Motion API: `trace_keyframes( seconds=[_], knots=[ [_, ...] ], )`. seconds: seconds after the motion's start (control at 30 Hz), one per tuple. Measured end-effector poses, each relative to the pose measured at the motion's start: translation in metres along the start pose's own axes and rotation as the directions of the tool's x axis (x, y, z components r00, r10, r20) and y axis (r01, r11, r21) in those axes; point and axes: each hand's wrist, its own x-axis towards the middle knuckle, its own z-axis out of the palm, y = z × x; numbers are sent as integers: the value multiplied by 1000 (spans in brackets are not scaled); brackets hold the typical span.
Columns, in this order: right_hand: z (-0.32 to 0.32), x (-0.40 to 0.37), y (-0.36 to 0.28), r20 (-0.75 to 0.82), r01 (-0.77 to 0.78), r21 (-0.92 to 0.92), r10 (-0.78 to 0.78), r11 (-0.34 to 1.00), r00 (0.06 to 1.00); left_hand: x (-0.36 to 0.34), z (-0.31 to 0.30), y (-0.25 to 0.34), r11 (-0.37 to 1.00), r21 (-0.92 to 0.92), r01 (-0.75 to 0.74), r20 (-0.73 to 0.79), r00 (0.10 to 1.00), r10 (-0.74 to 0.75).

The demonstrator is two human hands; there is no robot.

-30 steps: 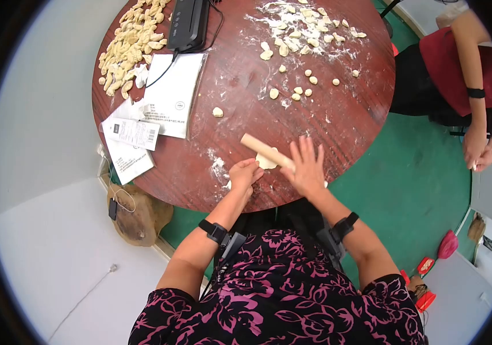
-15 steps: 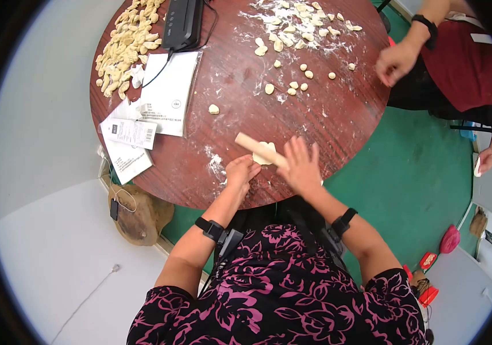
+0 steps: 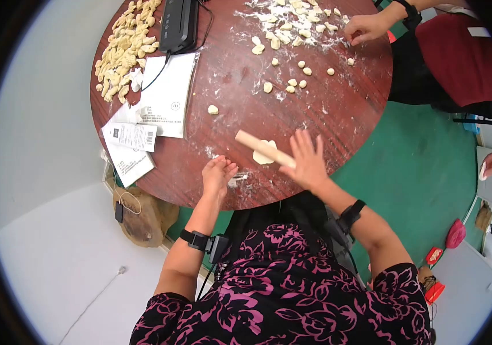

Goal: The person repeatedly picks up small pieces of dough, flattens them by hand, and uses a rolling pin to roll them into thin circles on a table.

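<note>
A wooden rolling pin [image 3: 249,140] lies slantwise across a flattened round of dough [image 3: 265,155] near the table's front edge. My right hand [image 3: 308,162] has its palm over the pin's right end, its fingers spread and stretched out. To the left of the dough, apart from it, my left hand [image 3: 218,173] hovers at the table with loosely bent fingers; nothing shows in it. Flour is scattered by that hand. One small dough ball [image 3: 213,110] sits farther back on the dark red table [image 3: 223,80].
Several dough pieces [image 3: 290,88] lie at the back right amid flour. Shaped dough pieces [image 3: 122,52] are heaped at the back left, beside a black appliance [image 3: 178,26] and white packets [image 3: 171,109]. Another person's hand [image 3: 369,27] is over the table's far right.
My left hand has moved left, away from the dough round. My right hand has stayed at the pin's end. The other person's hand has moved toward the back, to the dough pieces.
</note>
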Motion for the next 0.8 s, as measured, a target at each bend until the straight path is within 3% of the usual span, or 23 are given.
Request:
trace_keyframes(
  seconds=[0.07,0.17,0.2,0.23,0.33,0.37,0.43,0.53,0.57,0.67,0.77,0.8],
  knots=[
    [4,-14,-16,47,134,65,-137,989,989,4,2,2,1000,-15,-26,-7,1000,26],
    [3,-5,-6,-7,79,-117,-81,990,997,13,0,2,998,-43,-47,-9,999,46],
    [0,-1,3,-102,15,0,-15,1000,995,13,1,2,998,-43,-44,-10,999,44],
    [-2,1,8,-80,-20,9,21,1000,997,12,1,1,999,-37,-38,-8,999,38],
    [-2,-13,-8,28,94,48,-96,994,995,19,6,-11,958,252,-133,30,991,129],
    [3,-21,-16,-11,154,57,-153,986,988,17,10,-11,928,326,-179,39,984,176],
    [12,-29,-20,2,187,-102,-188,977,982,14,18,-13,842,474,-259,63,963,261],
    [9,-17,-11,-60,140,-122,-148,983,987,22,18,-14,836,422,-351,-10,920,392],
    [7,-13,-7,-98,95,-50,-99,994,990,26,16,-17,830,402,-386,-38,899,437],
    [-5,-2,11,-200,-11,92,29,996,979,51,12,-25,490,645,-586,185,742,645],
    [1,-5,15,-146,120,93,-106,988,984,36,37,-30,16,719,-694,496,530,688],
    [-1,-7,12,-137,185,59,-176,981,975,23,48,-28,124,762,-636,429,639,638]
  ],
)
